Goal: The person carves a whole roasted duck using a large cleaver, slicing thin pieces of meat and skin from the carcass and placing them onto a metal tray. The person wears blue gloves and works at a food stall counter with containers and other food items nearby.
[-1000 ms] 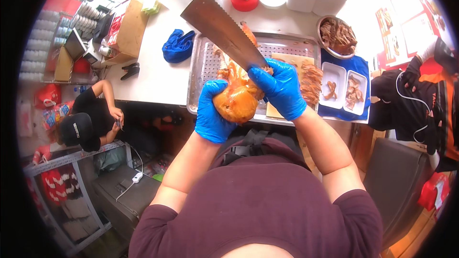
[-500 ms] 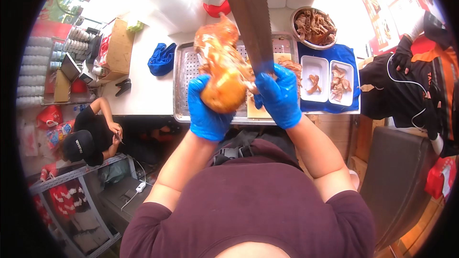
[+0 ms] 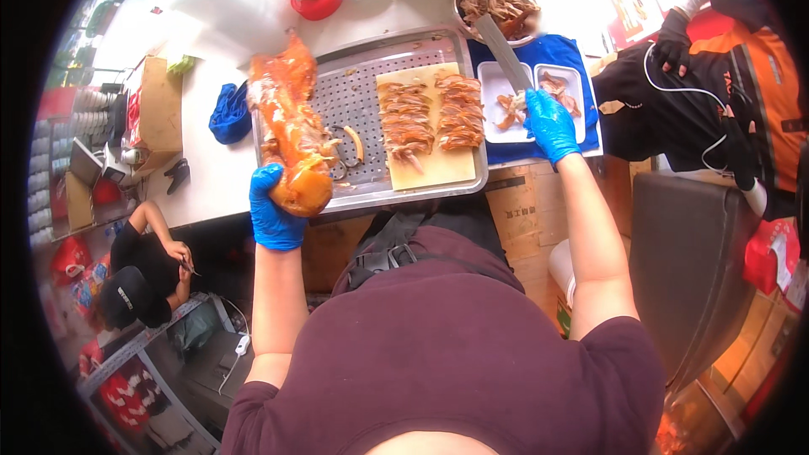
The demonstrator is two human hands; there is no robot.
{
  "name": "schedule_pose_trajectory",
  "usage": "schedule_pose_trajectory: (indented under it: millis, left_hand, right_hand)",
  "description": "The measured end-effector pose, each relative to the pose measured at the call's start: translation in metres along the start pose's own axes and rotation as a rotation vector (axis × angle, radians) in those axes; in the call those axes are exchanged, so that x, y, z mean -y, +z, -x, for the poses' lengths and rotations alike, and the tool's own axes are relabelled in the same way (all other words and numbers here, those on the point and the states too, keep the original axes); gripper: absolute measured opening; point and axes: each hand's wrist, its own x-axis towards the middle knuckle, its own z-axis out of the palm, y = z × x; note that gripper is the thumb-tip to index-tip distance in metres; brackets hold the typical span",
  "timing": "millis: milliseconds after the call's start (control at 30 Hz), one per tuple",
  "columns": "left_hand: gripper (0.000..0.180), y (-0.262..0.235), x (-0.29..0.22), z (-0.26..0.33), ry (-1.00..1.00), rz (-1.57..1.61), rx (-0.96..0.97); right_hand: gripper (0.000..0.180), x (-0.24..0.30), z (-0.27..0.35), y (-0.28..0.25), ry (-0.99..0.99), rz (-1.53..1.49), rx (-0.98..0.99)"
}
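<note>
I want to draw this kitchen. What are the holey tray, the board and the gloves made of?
Tray: looks like metal, probably steel, grey and shiny with rows of holes. Board: pale tan and matte, likely wood or plastic, hard to tell. Gloves: thin, smooth blue rubbery stuff, tight on both hands.

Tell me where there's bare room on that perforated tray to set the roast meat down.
Free: the perforated tray strip between the roast meat in the left hand and the cutting board, apart from a few scraps. Crowded: the board's sliced meat, and the white trays by the right hand holding the cleaver.
</note>
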Motion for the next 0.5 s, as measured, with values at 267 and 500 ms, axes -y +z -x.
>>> schedule_pose_trajectory:
  millis: [267,500]
  left_hand:
    - [0.078,0.017,-0.002,0.011,-0.03,0.031,0.09]
    - [0.085,0.034,-0.009,0.024,0.018,-0.071,0.1]
  right_hand:
    - [0.032,0.064,-0.042,-0.051,0.579,-0.7,0.1]
    - [0.034,0.221,-0.111,-0.121,-0.441,-0.538,-0.038]
